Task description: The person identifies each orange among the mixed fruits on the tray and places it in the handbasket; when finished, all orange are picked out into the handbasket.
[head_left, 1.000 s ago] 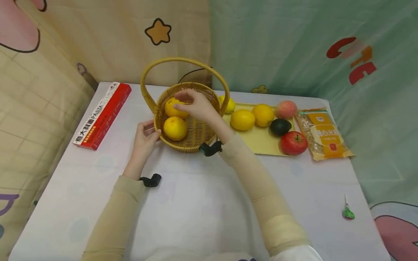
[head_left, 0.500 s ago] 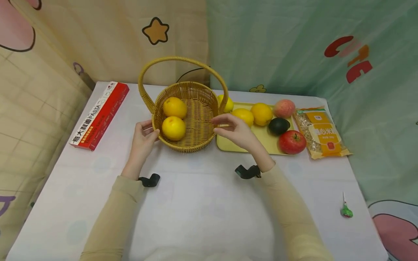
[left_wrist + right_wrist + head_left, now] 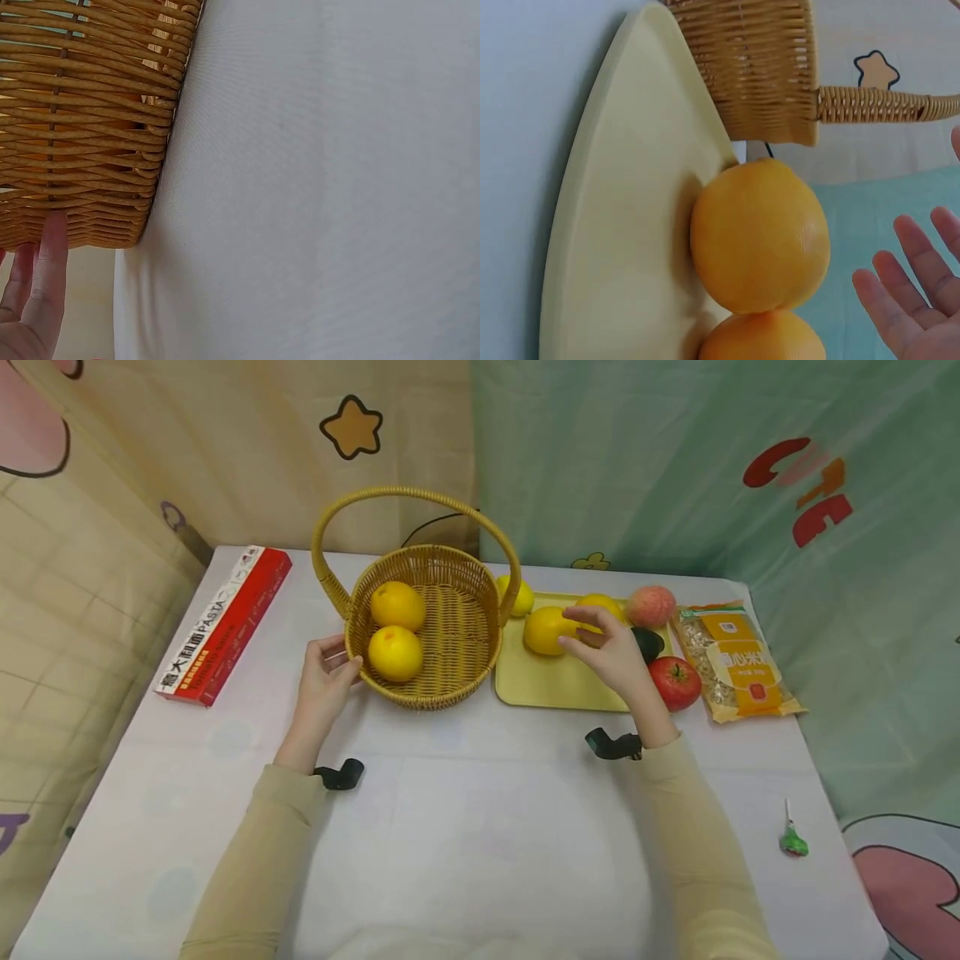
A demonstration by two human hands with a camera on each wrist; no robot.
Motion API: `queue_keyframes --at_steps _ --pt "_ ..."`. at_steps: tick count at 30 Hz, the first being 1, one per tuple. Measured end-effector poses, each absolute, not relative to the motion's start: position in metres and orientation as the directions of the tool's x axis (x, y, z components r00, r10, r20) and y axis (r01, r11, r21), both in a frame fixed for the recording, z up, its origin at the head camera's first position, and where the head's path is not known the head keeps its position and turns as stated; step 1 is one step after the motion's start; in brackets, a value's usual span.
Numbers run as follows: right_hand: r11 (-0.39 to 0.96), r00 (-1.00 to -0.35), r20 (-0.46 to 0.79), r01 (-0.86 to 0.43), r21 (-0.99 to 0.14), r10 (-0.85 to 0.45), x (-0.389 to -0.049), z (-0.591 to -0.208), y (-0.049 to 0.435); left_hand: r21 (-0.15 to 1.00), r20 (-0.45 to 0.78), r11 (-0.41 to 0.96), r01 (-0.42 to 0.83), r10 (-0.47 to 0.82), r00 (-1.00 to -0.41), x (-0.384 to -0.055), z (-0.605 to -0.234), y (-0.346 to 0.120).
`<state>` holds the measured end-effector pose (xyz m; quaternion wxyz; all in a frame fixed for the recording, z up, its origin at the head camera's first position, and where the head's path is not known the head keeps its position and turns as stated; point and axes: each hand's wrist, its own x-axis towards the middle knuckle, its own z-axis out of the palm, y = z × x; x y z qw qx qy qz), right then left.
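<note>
A woven basket (image 3: 450,689) with a tall arched handle stands left of the middle, two oranges (image 3: 395,653) lying in its left half. At its left rim, my left hand (image 3: 322,685) grips the edge, thumb at the rim; in the left wrist view the fingers (image 3: 52,247) touch the outer weave. My right hand (image 3: 615,656) hovers over the tray (image 3: 570,693), fingers apart and holding nothing. It is nearest to two oranges, one in front (image 3: 547,631) and one behind it (image 3: 600,606), partly covered by the hand. The right wrist view shows the hand's fingers (image 3: 907,289) spread beside the nearer orange (image 3: 761,236).
Along the tray are a lemon (image 3: 522,599) partly behind the basket handle, a peach (image 3: 651,606), a dark avocado (image 3: 648,643) and a red apple (image 3: 677,683). A bag of grain (image 3: 738,660) lies at right, a pasta box (image 3: 225,627) at left. A green-wrapped lollipop (image 3: 793,841) lies front right.
My right hand has left the rear orange in the basket and moved right, past the rim, to above the tray. The left hand has stayed at the basket's rim.
</note>
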<state>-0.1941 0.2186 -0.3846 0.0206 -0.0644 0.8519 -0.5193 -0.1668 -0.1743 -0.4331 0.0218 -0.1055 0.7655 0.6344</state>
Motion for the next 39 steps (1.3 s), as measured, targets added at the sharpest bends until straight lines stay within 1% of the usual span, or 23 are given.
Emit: queue_keyframes --at_steps 3,7,14,22,26,34,39 --pt "0.484 -0.993 0.018 -0.074 -0.872 -0.119 -0.2 -0.384 0.221 0.966 -0.169 0.172 -0.191 -0.137 -0.976 -0.167 -0.433 -0.175" --pt "0.53 -0.991 0.006 -0.077 -0.845 -0.135 -0.209 -0.388 0.22 0.964 -0.175 0.177 -0.199 -0.143 -0.974 -0.169 -0.434 -0.175" --pt "0.674 -0.989 0.004 -0.102 -0.732 -0.146 -0.219 -0.396 0.214 0.964 -0.18 0.172 -0.202 -0.137 -0.974 -0.169 -0.434 -0.174" --pt "0.68 -0.99 -0.029 -0.072 -0.73 -0.136 -0.227 -0.401 0.21 0.962 -0.171 0.189 -0.198 -0.147 -0.974 -0.17 -0.436 -0.175" --pt "0.704 -0.989 -0.053 -0.062 -0.708 -0.14 -0.228 -0.402 0.21 0.96 -0.172 0.194 -0.2 -0.152 -0.973 -0.169 -0.437 -0.175" --pt "0.791 -0.979 -0.079 -0.103 -0.603 -0.188 -0.227 -0.405 0.212 0.962 -0.171 0.188 -0.197 -0.143 -0.975 -0.168 -0.435 -0.175" --pt "0.831 -0.975 -0.052 -0.156 -0.533 -0.217 -0.227 -0.411 0.21 0.963 -0.169 0.186 -0.194 -0.143 -0.975 -0.168 -0.436 -0.176"
